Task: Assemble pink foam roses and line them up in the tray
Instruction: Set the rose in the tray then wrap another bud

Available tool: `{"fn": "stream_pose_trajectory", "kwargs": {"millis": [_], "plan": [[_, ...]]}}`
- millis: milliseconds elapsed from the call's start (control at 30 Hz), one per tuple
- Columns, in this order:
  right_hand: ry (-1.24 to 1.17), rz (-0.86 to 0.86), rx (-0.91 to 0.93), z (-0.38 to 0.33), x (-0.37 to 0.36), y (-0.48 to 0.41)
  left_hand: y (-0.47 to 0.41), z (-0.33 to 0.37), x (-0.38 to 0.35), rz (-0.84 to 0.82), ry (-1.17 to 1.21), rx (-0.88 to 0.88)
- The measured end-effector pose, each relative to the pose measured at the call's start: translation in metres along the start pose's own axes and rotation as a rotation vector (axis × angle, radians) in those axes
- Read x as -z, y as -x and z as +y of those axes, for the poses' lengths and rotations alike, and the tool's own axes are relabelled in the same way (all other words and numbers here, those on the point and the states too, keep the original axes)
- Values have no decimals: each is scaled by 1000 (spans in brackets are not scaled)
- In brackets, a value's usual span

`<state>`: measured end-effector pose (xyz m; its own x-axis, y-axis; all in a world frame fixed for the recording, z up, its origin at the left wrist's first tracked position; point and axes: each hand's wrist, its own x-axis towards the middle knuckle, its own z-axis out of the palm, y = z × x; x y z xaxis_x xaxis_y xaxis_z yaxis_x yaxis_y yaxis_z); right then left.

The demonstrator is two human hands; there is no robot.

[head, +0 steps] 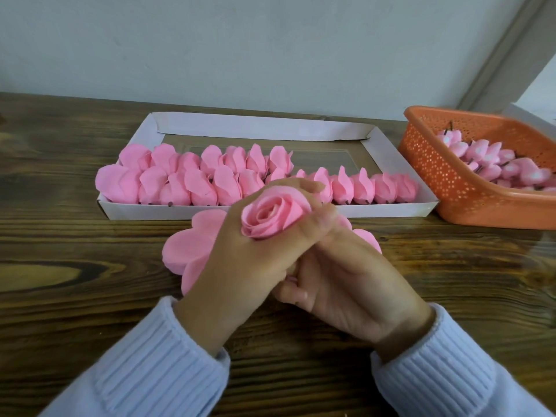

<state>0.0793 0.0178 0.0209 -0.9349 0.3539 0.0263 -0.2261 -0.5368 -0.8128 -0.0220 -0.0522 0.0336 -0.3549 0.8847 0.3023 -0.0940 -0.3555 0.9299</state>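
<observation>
I see a dark wood-grain worktop (90, 311). A white tray (168, 212) lies at the far middle, with an orange basket (469, 203) just beside it on the right. A stack of pink foam petals (186, 251) lies just near of the tray.

roses (275, 216): matt foam | tray (258, 127): white card | basket (451, 188): perforated plastic | table (75, 296): glossy wood

Dark wood-grain counter (90, 251) runs from 3 through 9 o'clock. Plain pale grey-white wall (240, 49) behind at 12. Grey diagonal trim strip (505, 55) at 2 o'clock. Soft even light, faint sheen on counter at 3.
</observation>
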Motion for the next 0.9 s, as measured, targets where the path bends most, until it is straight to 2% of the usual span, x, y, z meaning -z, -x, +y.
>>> {"fn": "stream_pose_trajectory", "kwargs": {"millis": [100,300,467,667,733,900], "plan": [[-67,-73,38,2,2,3,0,0,1,17,-26,15],[63,10,27,4,1,1,3,1,-2,-7,27,76],[3,-18,120,4,0,1,2,-1,-3,56,-1,43],[113,62,3,5,4,-1,3,2,-4,17,57,22],[75,27,12,5,2,-2,2,1,-4,35,75,42],[-125,-116,53,3,4,0,-1,1,0,-5,47,-126]]}}
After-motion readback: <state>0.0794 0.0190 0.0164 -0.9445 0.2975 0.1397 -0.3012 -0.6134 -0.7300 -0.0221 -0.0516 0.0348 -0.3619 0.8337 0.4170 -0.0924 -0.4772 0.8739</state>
